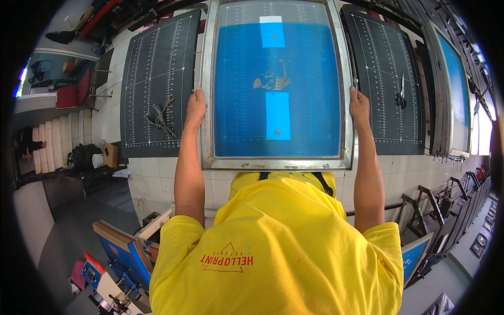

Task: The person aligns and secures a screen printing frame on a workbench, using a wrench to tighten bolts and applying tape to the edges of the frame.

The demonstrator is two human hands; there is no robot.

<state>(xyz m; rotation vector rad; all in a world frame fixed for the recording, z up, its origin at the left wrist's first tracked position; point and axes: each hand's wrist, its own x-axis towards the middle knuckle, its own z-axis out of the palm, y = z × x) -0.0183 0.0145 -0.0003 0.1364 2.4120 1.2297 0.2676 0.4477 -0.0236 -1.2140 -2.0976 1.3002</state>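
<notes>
A screen printing frame [283, 164] with a silvery metal border lies before my body, its mesh [236, 126] coated blue. Near its middle is a small pale open design [273, 82]. Two light blue strips stick to the mesh, a near strip [277, 113] and a far strip [272, 37], each with a small round spot. My left hand [196, 107] is closed around the frame's left side, thumb on top. On the right side my right hand [360, 107] grips the border the same way. The undersides of both grips are hidden.
To the left, a black ruled board [157, 68] carries a plier-like metal tool [160, 119]. Scissors [401, 94] lie on the right black board [375, 47]. Another blue screen [454, 68] stands at far right; a red chair [76, 94] is at far left.
</notes>
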